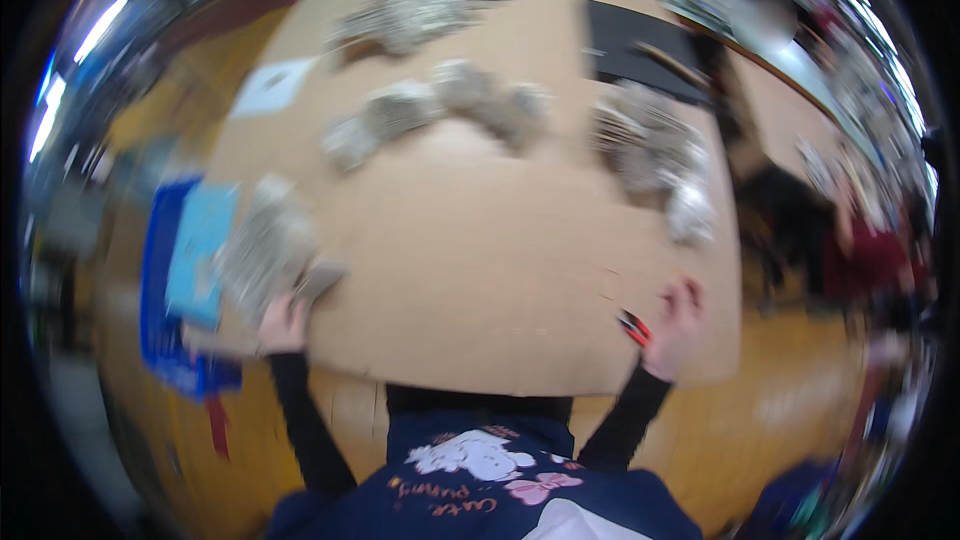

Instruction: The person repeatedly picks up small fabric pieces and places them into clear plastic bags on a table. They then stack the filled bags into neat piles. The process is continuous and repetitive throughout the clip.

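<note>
At the table's near left, my left hand has its fingers closed on a small flat grey-brown piece. Just beyond it lies a heap of greyish pieces that looks wrapped in clear plastic. My right hand is over the near right of the table, fingers apart and curled a little, with nothing seen in them. Red-handled cutters with dark jaws lie against its left side. Thin orange-brown bits lie beyond the cutters. Motion blurs both hands slightly.
A blue crate with a light blue flat pack stands at the left edge. Plastic-wrapped bundles form an arc mid-table; others lie right. A black sheet carries a stick. Another person sits at far right.
</note>
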The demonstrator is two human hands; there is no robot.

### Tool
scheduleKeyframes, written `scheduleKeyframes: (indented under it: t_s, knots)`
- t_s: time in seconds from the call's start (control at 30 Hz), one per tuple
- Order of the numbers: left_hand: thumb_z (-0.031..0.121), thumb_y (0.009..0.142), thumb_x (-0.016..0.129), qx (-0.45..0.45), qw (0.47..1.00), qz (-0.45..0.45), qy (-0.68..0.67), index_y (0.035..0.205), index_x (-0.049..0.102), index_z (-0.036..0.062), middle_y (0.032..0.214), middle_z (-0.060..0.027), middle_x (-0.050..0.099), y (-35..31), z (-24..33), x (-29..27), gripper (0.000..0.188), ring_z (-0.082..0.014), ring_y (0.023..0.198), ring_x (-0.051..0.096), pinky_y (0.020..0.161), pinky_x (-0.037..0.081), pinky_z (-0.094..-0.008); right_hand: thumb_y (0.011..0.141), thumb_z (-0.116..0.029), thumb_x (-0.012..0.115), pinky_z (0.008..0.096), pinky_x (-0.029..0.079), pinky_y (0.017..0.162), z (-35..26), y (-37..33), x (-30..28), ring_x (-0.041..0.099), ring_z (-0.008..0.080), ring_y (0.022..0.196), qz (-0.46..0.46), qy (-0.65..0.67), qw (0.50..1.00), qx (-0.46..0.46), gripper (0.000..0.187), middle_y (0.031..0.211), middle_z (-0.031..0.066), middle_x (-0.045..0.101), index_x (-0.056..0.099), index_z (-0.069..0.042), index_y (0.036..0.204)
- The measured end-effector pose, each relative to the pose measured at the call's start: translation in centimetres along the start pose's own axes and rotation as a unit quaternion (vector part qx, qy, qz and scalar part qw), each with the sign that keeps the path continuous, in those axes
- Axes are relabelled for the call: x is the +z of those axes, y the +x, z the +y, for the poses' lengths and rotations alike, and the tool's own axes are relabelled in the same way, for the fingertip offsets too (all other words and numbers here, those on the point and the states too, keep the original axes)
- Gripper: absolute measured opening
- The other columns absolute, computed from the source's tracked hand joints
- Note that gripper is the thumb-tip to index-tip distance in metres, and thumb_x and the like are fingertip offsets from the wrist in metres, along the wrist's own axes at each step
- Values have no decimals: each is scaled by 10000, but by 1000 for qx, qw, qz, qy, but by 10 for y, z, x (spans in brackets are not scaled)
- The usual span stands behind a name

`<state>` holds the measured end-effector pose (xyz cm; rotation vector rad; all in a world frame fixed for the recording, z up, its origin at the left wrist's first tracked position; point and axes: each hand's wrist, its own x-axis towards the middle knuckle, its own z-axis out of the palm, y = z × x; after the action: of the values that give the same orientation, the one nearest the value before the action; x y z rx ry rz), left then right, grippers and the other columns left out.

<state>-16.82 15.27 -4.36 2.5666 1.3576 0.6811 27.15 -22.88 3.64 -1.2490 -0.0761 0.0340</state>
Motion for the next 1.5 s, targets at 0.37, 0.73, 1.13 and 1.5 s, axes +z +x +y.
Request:
scheduleKeyframes:
  t_s: [0.37, 0.73, 1.13, 1.5]
  knots:
    - [181, 811, 734, -75, 992, 82, 60, 1009, 696, 120, 981, -26, 629, 16, 50, -27, 211, -253, 974, 603, 851, 481, -395, 995, -50, 505, 229, 425, 780, -15, 5, -2, 492, 73, 768, -183, -148, 971, 50, 374, 1207, 176, 673, 568, 49, 1350]
    - [552, 434, 937, -135, 955, -235, 121, 1584, -77, 346, 1653, -177, -97, 94, 1, -35, 1547, -478, 1499, -76, 1132, 64, -713, 921, 103, 487, 306, 450, 1039, -6, -2, 22, 646, 187, 1065, -150, -93, 984, -2, 384, 1141, 192, 682, 573, 110, 1296]
    - [695, 347, 896, -123, 942, -270, 157, 1588, -73, 176, 1612, -179, 142, 129, -25, -27, 1658, -377, 1485, 144, 1140, 158, -628, 954, 22, 568, 214, 536, 750, 4, -1, -17, 619, 117, 815, -171, 147, 974, -14, 317, 1084, 152, 666, 616, 27, 1268]
    - [751, 336, 869, -95, 939, -273, 186, 1544, 187, 67, 1567, -166, 255, 153, -42, -23, 1547, -358, 1469, 192, 1127, 207, -609, 966, -205, 665, 179, 401, 569, 17, -13, 14, 447, 41, 593, -163, 302, 939, -33, 171, 1178, 86, 647, 539, -97, 924]
